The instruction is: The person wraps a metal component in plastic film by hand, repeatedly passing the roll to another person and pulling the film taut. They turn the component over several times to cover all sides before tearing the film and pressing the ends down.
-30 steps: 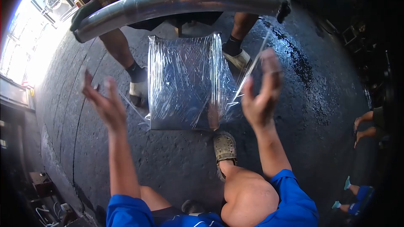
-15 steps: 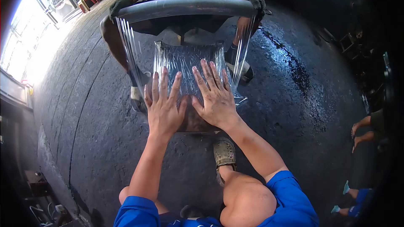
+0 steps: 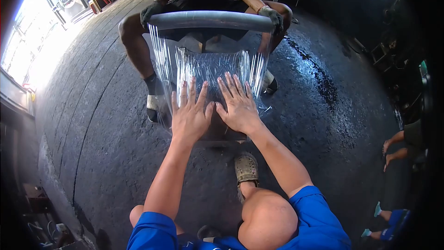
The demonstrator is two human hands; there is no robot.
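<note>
Our left hand (image 3: 189,116) and right hand (image 3: 239,107) lie flat side by side, fingers spread and gripping nothing, on the film-wrapped bundle (image 3: 208,67), which sits on the dark floor (image 3: 323,125) ahead of our sandalled foot (image 3: 246,169). Beyond it, a co-worker's gloved hands (image 3: 272,16) hold the film roll (image 3: 210,20) level, and its clear sheet (image 3: 159,62) hangs between us and their legs.

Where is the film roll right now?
The film roll is top centre of the head view, held level by a co-worker's gloved hands, beyond the wrapped block that the left hand and right hand press flat on.

Head cam; looks fwd & down; close-up.
</note>
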